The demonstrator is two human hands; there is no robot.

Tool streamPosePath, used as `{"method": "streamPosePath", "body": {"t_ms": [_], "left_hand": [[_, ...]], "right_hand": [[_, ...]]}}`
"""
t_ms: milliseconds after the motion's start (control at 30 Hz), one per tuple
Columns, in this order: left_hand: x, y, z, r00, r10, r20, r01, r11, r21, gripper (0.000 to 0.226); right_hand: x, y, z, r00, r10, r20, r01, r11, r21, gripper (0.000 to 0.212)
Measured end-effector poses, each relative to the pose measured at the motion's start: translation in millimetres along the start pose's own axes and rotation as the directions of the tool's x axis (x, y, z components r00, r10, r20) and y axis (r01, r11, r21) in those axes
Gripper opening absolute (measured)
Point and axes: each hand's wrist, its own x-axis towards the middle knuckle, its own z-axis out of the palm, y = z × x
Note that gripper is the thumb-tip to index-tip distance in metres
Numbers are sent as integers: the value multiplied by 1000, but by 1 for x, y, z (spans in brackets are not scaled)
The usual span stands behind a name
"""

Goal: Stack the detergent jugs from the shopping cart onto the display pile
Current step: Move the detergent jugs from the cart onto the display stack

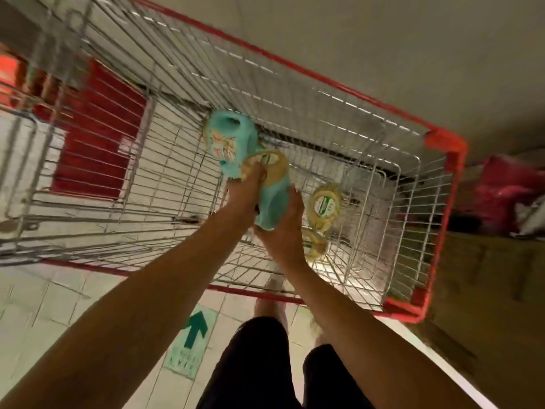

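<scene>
Dark-trousered legs (265, 364) stand by a green floor arrow (194, 329). Farther off, both arms reach into the shopping cart (443, 141). The left hand (250, 184) grips the yellow top of a teal jug (272, 202), and the right hand (283, 231) clasps its near end. A second teal jug (228, 140) lies far left, with yellow-topped jugs (324, 205) to the right. Much unloading seemingly remains, and the display pile is out of view.

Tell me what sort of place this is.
Probably a supermarket aisle: a red-rimmed wire shopping cart, a teal detergent jug held inside it, and a green arrow sticker on the tiled floor.
</scene>
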Motion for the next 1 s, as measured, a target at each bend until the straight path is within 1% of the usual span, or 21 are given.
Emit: {"method": "streamPosePath", "body": {"t_ms": [67, 133, 200, 233, 300, 333, 367, 400, 433, 467, 500, 533, 567, 600, 667, 733, 800, 867, 900, 933, 1000], "left_hand": [[-47, 12, 8, 997, 68, 46, -61, 989, -136, 43], [-92, 21, 14, 988, 120, 93, -97, 971, -220, 43], [-132, 28, 17, 984, 131, 123, -99, 967, -235, 46], [-149, 33, 18, 983, 122, 134, -93, 975, -204, 46], [-178, 44, 18, 979, 107, 174, -94, 992, -79, 34], [-190, 48, 17, 978, 94, 185, -95, 995, -2, 30], [-204, 52, 15, 979, 90, 185, -107, 991, 83, 32], [-213, 54, 11, 975, 128, 180, -159, 972, 173, 36], [-218, 52, 6, 958, 221, 183, -264, 929, 260, 39], [-224, 49, 2, 914, 357, 191, -402, 851, 337, 40], [-228, 44, -5, 854, 480, 201, -520, 767, 376, 36], [-234, 40, -8, 802, 562, 201, -594, 714, 372, 31], [-240, 36, -11, 776, 600, 196, -628, 702, 336, 25], [-245, 33, -11, 772, 603, 199, -635, 723, 271, 21], [-264, 25, -6, 801, 537, 265, -576, 812, 95, 20], [-286, 14, 2, 808, 419, 414, -434, 899, -62, 35], [-305, 0, 10, 774, 308, 554, -258, 951, -168, 48], [-321, -18, 22, 728, 250, 638, -126, 964, -234, 58], [-327, -26, 29, 713, 241, 658, -96, 964, -249, 60], [-332, -35, 35, 698, 243, 674, -85, 962, -260, 62], [-347, -50, 50, 669, 256, 698, -100, 961, -257, 65]], "right_hand": [[0, -24, -17, 996, -22, -83, 22, 1000, -1, 125], [-2, -45, -35, 991, -51, -125, 49, 999, -19, 121], [-12, -63, -55, 992, -73, -105, 83, 992, 98, 111], [-17, -71, -66, 993, -83, -85, 96, 981, 168, 105], [-28, -82, -91, 994, -100, -44, 108, 958, 264, 99], [-33, -85, -105, 996, -87, -6, 84, 944, 319, 96], [-39, -90, -121, 998, -46, 43, 26, 926, 376, 94], [-44, -94, -136, 995, 15, 98, -56, 902, 428, 92], [-49, -96, -151, 986, 77, 145, -138, 869, 475, 90], [-57, -99, -169, 978, 113, 178, -190, 835, 517, 88], [-64, -101, -184, 969, 132, 207, -227, 806, 547, 86], [-72, -104, -201, 961, 138, 239, -253, 783, 568, 83], [-80, -107, -216, 950, 133, 283, -280, 763, 582, 82], [-88, -109, -229, 934, 122, 335, -311, 738, 599, 84], [-107, -114, -258, 897, 79, 434, -368, 677, 637, 88], [-125, -119, -286, 879, 53, 474, -392, 649, 652, 88], [-143, -123, -310, 868, 9, 496, -392, 626, 674, 78], [-162, -127, -332, 857, -18, 515, -397, 613, 683, 65], [-172, -129, -341, 862, -2, 506, -397, 618, 679, 69], [-181, -130, -350, 874, 26, 486, -396, 618, 679, 81], [-199, -126, -369, 902, 69, 427, -385, 576, 721, 102]]}}
